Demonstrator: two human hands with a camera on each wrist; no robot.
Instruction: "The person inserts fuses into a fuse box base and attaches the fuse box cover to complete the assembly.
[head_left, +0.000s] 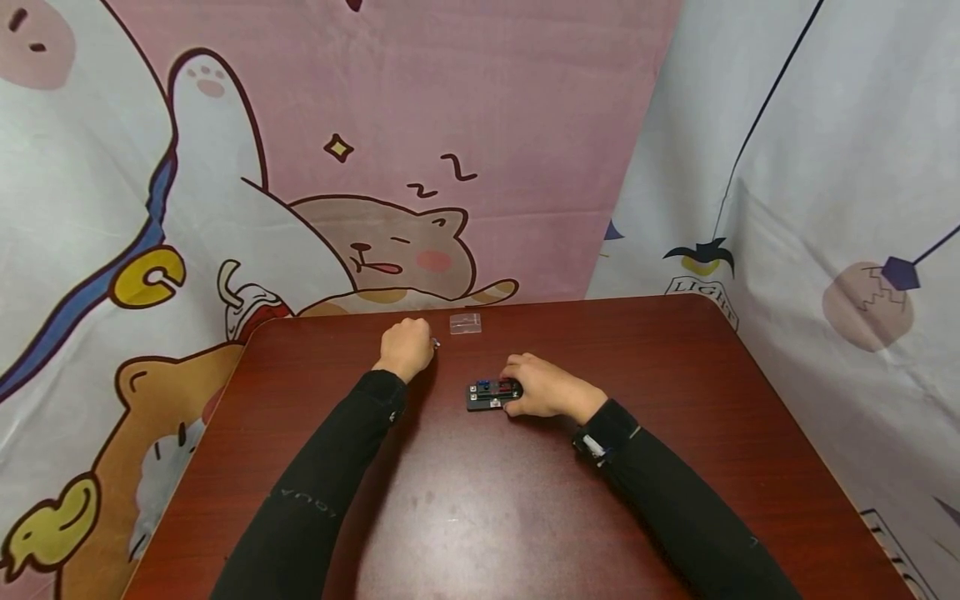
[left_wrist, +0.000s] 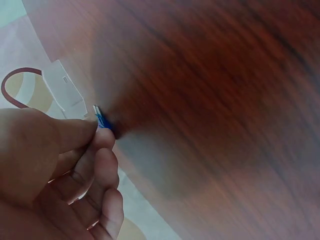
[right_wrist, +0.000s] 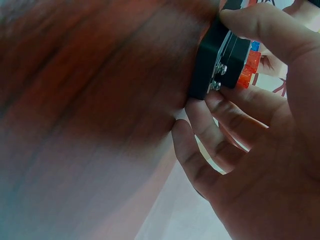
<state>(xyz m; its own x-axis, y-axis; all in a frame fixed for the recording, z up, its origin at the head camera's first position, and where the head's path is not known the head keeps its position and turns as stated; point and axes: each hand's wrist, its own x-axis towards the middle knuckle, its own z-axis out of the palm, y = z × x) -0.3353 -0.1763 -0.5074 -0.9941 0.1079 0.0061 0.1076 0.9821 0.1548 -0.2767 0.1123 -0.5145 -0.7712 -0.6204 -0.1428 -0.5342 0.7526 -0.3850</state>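
Near the table's far edge my left hand (head_left: 406,348) pinches a small blue blade fuse (left_wrist: 103,121) between thumb and index finger. Two silver prongs stick out past the fingertips in the left wrist view. To the right and closer to me, a black fuse box (head_left: 480,397) lies on the table. My right hand (head_left: 551,388) grips its right end, thumb on one side and fingers on the other. Blue and red fuses show on its top, and the right wrist view shows red fuses (right_wrist: 249,70) and metal screws along its end. The fingers cover part of the box.
A small clear plastic case (head_left: 465,323) lies by the far edge, just right of the left hand. The reddish-brown wooden table (head_left: 480,517) ends at a cartoon-printed cloth (head_left: 480,100) hanging behind it and along the sides.
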